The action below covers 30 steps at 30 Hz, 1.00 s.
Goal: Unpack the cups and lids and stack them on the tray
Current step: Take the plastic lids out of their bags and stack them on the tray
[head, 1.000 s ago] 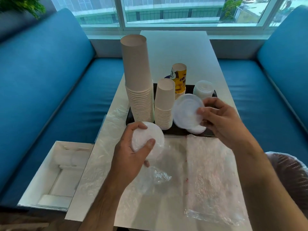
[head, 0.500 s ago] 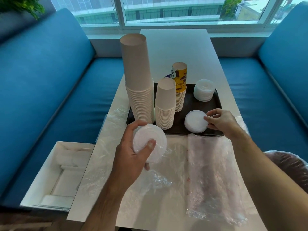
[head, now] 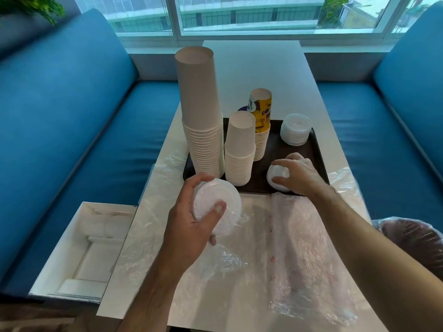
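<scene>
Your left hand holds a stack of white lids above the near part of the table, with the thumb pressed on the top lid and the other fingers curled around the far edge of the stack. Some clear plastic wrap hangs under this stack, just beside your palm. Your right hand is on the dark tray, at its near right corner, and its fingers are bent over a small pile of white lids which lies on the tray; the thumb touches the near side of the pile and the fingers cover its far and right side. On the far right part of the tray stands 1 more pile of lids, apart from your hand. On the left side of the tray you see 3 stacks of paper cups, all upside down: a tall white stack, a shorter white stack just beside it, and behind that one a stack with a yellow printed cup on top. An empty plastic sleeve lies flat on the near right part of the table. An open white box sits on the blue bench at the left, near the table edge.
</scene>
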Tool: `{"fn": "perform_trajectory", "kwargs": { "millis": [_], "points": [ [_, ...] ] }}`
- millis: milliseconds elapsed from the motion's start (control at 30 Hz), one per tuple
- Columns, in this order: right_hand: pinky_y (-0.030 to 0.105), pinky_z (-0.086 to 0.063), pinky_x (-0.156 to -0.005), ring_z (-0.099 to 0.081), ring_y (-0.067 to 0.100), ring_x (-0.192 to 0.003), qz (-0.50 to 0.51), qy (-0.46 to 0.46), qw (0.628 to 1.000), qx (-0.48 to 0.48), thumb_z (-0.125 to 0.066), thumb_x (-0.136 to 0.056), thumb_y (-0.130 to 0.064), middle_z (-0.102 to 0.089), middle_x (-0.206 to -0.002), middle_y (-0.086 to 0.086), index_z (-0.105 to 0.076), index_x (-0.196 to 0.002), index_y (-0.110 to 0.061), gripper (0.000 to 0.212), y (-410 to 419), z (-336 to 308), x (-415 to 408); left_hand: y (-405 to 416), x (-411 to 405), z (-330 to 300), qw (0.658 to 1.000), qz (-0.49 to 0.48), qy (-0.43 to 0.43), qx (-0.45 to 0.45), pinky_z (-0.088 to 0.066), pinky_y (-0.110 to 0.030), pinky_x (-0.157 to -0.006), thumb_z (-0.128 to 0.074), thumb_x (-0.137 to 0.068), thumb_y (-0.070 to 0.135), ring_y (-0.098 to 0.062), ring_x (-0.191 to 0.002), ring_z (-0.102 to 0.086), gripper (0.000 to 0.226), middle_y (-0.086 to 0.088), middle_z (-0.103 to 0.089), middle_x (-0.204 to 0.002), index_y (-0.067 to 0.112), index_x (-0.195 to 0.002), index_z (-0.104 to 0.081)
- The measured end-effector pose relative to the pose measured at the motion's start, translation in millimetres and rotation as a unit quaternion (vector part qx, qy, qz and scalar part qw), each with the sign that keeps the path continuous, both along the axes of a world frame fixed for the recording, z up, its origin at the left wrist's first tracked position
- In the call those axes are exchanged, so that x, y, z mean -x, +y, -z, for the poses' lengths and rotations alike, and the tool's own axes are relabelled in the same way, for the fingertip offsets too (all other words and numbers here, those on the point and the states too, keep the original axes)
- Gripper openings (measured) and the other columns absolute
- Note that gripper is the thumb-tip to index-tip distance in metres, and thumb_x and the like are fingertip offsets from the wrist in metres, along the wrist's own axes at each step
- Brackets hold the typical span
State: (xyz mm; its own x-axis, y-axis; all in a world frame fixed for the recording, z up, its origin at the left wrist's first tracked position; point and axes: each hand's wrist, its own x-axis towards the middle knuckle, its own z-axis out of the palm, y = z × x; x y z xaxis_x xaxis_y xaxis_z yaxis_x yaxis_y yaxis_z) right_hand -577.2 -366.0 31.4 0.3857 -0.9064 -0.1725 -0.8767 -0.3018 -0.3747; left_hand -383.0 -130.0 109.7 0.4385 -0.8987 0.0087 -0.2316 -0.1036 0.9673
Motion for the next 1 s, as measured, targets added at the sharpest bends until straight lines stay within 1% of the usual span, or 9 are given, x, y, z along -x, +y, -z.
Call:
{"fn": "perform_trajectory", "kwargs": {
  "millis": [233, 333, 433, 500, 533, 700, 800, 900, 1000],
  "points": [
    [0.043, -0.044, -0.103, -0.040, 0.030, -0.132, -0.002, -0.002, 1.000, -0.010, -0.081, -0.084, -0.039, -0.045, -0.144, 0.006, -0.060, -0.136, -0.035, 0.057, -1, -5, -2, -1, 1, -3, 1.000, -0.002, -0.005, -0.002, -0.058, -0.023, -0.054, -0.074, -0.088, 0.025, -0.017, -0.100, -0.057, 0.046, 0.028, -0.047, -0.116, 0.052, -0.114, -0.047],
    [0.044, -0.045, -0.103, -0.043, 0.030, -0.132, 0.005, -0.030, 0.999, 0.019, -0.077, -0.088, -0.038, -0.047, -0.145, 0.007, -0.058, -0.137, -0.032, 0.053, 5, -14, -2, 0, 1, -4, 1.000, 0.000, -0.006, -0.003, -0.058, -0.022, -0.054, -0.073, -0.089, 0.025, -0.015, -0.099, -0.057, 0.046, 0.029, -0.047, -0.114, 0.054, -0.113, -0.047],
    [0.030, -0.050, -0.090, -0.060, 0.018, -0.110, 0.000, -0.132, 0.991, 0.032, -0.071, -0.093, -0.028, -0.061, -0.132, 0.003, -0.065, -0.130, -0.024, 0.037, 20, -33, -9, -1, 3, -5, 1.000, 0.000, -0.016, -0.010, -0.056, -0.019, -0.054, -0.073, -0.089, 0.027, -0.014, -0.100, -0.056, 0.045, 0.031, -0.045, -0.115, 0.056, -0.111, -0.045],
    [0.021, -0.053, -0.080, -0.065, 0.006, -0.090, -0.025, -0.199, 0.980, -0.001, -0.069, -0.095, -0.023, -0.070, -0.114, -0.006, -0.070, -0.120, -0.024, 0.026, 37, -51, -16, -2, 4, -5, 1.000, 0.002, -0.021, -0.015, -0.056, -0.017, -0.054, -0.073, -0.089, 0.028, -0.015, -0.100, -0.055, 0.043, 0.033, -0.044, -0.115, 0.056, -0.109, -0.046],
    [0.019, -0.055, -0.078, -0.066, 0.004, -0.087, -0.044, -0.227, 0.973, -0.019, -0.069, -0.095, -0.023, -0.071, -0.107, -0.012, -0.072, -0.116, -0.027, 0.022, 48, -60, -20, -2, 4, -5, 1.000, 0.004, -0.023, -0.018, -0.056, -0.017, -0.055, -0.073, -0.089, 0.029, -0.014, -0.101, -0.055, 0.042, 0.034, -0.044, -0.115, 0.056, -0.109, -0.047],
    [0.018, -0.056, -0.083, -0.068, 0.006, -0.091, -0.137, -0.328, 0.930, -0.088, -0.075, -0.089, -0.026, -0.071, -0.096, -0.023, -0.074, -0.110, -0.033, 0.022, 96, -93, -34, -3, 5, -6, 0.999, 0.019, -0.018, -0.024, -0.061, -0.022, -0.064, -0.070, -0.087, 0.036, -0.010, -0.103, -0.058, 0.037, 0.038, -0.046, -0.115, 0.055, -0.110, -0.049],
    [0.013, -0.055, -0.083, -0.065, -0.001, -0.095, -0.165, -0.307, 0.934, -0.077, -0.079, -0.085, -0.028, -0.066, -0.100, -0.027, -0.072, -0.112, -0.036, 0.028, 110, -96, -40, -4, 7, -9, 0.999, 0.026, -0.013, -0.029, -0.063, -0.028, -0.070, -0.068, -0.085, 0.041, -0.010, -0.101, -0.059, 0.037, 0.036, -0.047, -0.112, 0.056, -0.111, -0.046],
    [0.006, -0.051, -0.077, -0.063, -0.006, -0.096, -0.149, -0.311, 0.937, -0.062, -0.081, -0.082, -0.028, -0.064, -0.100, -0.027, -0.070, -0.108, -0.036, 0.029, 115, -94, -43, -4, 8, -11, 0.999, 0.026, -0.025, -0.036, -0.063, -0.030, -0.074, -0.065, -0.082, 0.046, -0.007, -0.102, -0.058, 0.039, 0.038, -0.044, -0.110, 0.058, -0.111, -0.043],
    [0.006, -0.051, -0.076, -0.065, -0.005, -0.094, -0.129, -0.321, 0.936, -0.065, -0.082, -0.080, -0.027, -0.068, -0.099, -0.022, -0.072, -0.105, -0.033, 0.027, 117, -94, -44, -3, 8, -13, 0.998, 0.026, -0.038, -0.045, -0.062, -0.029, -0.077, -0.060, -0.073, 0.055, -0.004, -0.100, -0.056, 0.042, 0.040, -0.042, -0.109, 0.059, -0.111, -0.041]
  ]
}}
